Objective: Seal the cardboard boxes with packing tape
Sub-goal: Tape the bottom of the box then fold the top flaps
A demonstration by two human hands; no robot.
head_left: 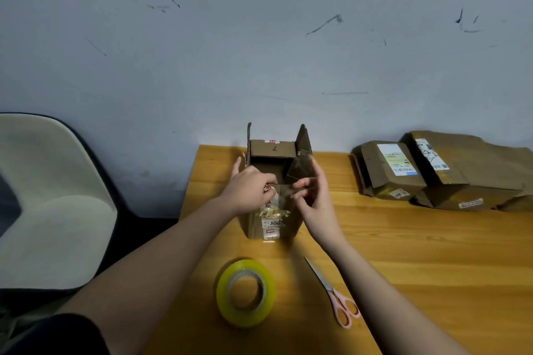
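Box: open cardboard box [271,181] at the table's [403,239] far left edge.
Hands: left hand [249,189] and right hand [315,196] pinch its near flap.
Tape: packing tape roll [245,292] near the front edge.
Risk: upright flaps may spring back, leaving tape crooked.

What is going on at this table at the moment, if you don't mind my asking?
A person is working on the flaps of a small open brown cardboard box on the orange wooden table. The left hand and the right hand both pinch the near flap at the box's top edge; the far flaps stand up. The yellow-green roll of packing tape and the pink-handled scissors lie untouched nearer the person. Flattened brown cardboard boxes with labels lie to the right.
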